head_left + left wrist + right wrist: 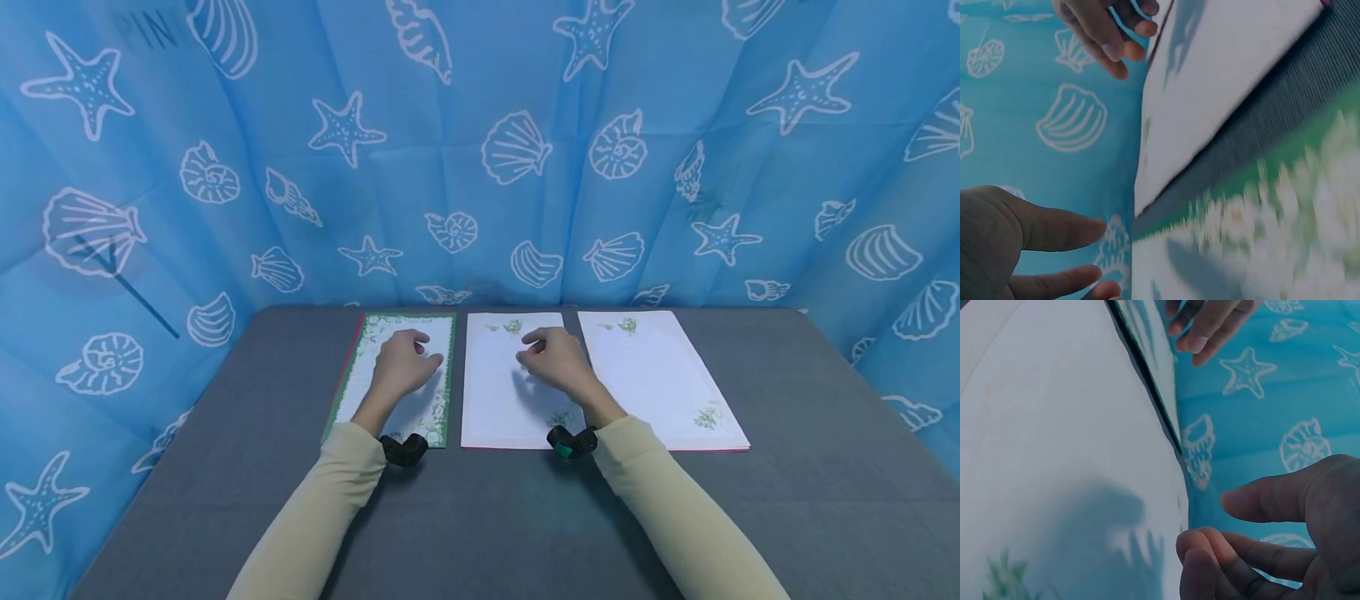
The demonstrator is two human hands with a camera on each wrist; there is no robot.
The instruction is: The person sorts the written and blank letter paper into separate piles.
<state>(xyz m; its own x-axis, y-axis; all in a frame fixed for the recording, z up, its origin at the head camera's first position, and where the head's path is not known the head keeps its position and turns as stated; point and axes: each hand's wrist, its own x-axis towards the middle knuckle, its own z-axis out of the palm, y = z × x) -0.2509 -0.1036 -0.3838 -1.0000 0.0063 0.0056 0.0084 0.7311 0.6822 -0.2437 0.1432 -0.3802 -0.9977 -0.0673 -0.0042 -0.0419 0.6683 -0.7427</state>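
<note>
My left hand (402, 362) hovers over a sheet of paper with a green leafy border (365, 392), its fingers loosely bent and nothing between them. The left wrist view shows a gap between that thumb and the fingers (1094, 273). Above a white sheet (491, 408) in the middle hangs my right hand (558, 360), also holding nothing and relaxed. Its shadow falls on white paper in the right wrist view. A second white sheet (660, 367) lies to the right, with small green leaf prints at its top and lower right corner.
The three sheets lie in a row on a dark grey table (480, 525). A blue curtain (465, 192) with white shells and starfish hangs right behind the table's far edge and along both sides. Red edging shows under the sheets. Each wrist wears a black band (405, 450).
</note>
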